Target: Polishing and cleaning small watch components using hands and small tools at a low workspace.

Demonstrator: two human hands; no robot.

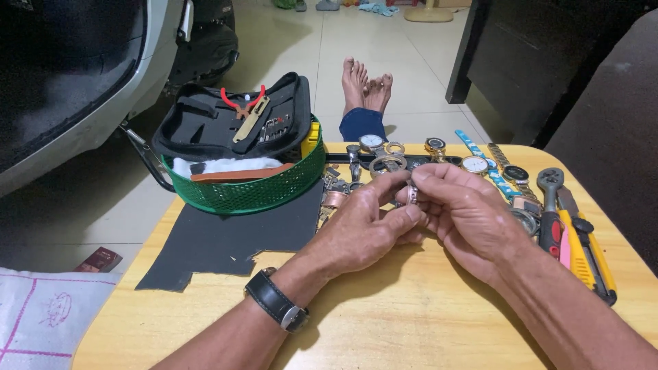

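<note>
While the fingers (403, 194) of both hands pinch a small metal watch part (412, 194) between them above the wooden worktop (384, 322), the left hand (363, 229) and right hand (466, 212) press close together. Behind them lie loose watches (474, 164) (several with bands), a green basket (253, 188) holding a black tool case (205, 120), a dark sheet (233, 240), and at the right a yellow utility knife (589, 264).

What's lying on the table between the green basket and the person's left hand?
In the head view, a dark sheet lies flat on the table between the green basket and the left hand, with small watch parts at its right edge.
</note>
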